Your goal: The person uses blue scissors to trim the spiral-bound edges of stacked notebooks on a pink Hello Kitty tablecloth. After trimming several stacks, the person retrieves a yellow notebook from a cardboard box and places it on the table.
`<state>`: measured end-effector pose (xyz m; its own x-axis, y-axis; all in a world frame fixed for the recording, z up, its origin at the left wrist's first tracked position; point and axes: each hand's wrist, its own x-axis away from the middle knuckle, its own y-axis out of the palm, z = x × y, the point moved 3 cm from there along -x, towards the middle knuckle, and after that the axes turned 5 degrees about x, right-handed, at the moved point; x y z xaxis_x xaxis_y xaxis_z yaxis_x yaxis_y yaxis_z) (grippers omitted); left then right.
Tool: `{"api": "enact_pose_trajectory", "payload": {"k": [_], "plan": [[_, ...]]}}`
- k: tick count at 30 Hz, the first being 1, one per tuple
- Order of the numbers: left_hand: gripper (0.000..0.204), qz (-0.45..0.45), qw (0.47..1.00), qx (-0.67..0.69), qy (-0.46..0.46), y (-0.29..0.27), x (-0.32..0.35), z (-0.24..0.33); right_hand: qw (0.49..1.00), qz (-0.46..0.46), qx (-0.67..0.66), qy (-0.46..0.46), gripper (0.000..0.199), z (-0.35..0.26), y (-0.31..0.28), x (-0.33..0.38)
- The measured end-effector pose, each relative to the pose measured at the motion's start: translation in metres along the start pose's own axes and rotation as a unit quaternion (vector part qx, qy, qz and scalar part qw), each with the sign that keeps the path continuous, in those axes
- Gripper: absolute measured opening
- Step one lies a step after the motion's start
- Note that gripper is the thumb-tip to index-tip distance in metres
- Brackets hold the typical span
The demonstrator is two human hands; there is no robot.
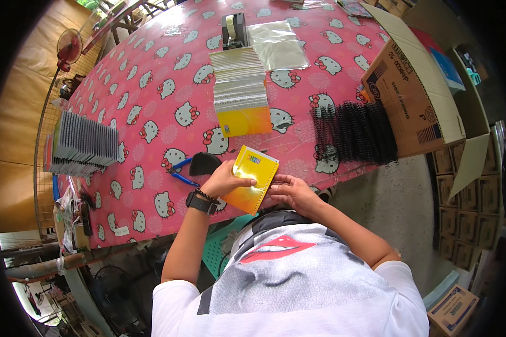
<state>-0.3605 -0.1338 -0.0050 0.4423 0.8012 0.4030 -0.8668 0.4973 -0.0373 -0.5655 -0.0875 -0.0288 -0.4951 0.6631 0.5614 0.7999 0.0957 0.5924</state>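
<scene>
A yellow-orange notebook [252,174] with a row of holes along its right edge is held tilted above the table's near edge. My left hand [226,181] grips it from the left, thumb lying across the cover. At the punched edge, my right hand [293,192] has its fingers drawn together, touching the notebook's side. What those fingertips pinch, if anything, is too small to make out. Just left of my left hand lie blue-handled pliers [180,171] beside a dark wedge-shaped object [204,164].
Ahead, a long row of stacked yellow notebooks [242,92] leads to a tape dispenser [234,31] and clear plastic sheets [278,45]. Black spiral coils [357,133] lie right, by an open cardboard box [405,95]. More coil-bound notebooks [84,140] stand left on the pink tablecloth [168,135].
</scene>
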Motion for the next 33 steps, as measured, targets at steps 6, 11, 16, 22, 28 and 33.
{"api": "enact_pose_trajectory", "payload": {"k": [6,11,16,22,28,33], "plan": [[0.05,0.065,0.997,0.044,-0.026,-0.006,0.016,0.006,0.999,0.038,-0.002,-0.016,0.046,-0.008,0.005,0.011],[0.051,0.073,0.99,0.116,-0.02,0.002,0.017,0.005,0.999,0.043,-0.002,0.001,0.05,-0.007,-0.003,0.007],[0.058,0.151,0.987,0.037,0.047,0.015,0.013,-0.013,0.998,0.032,0.041,-0.027,0.049,-0.003,0.004,0.003],[0.063,0.293,0.913,-0.212,0.186,0.049,0.02,0.005,0.998,-0.024,-0.042,-0.051,0.058,-0.015,0.005,0.018],[0.063,0.241,0.949,-0.142,0.144,0.079,0.018,0.003,0.99,0.08,0.022,-0.115,0.056,-0.017,0.001,0.017],[0.063,0.183,0.964,-0.128,0.145,0.07,0.01,-0.018,0.98,0.053,0.127,-0.146,0.059,-0.039,-0.01,0.021]]}}
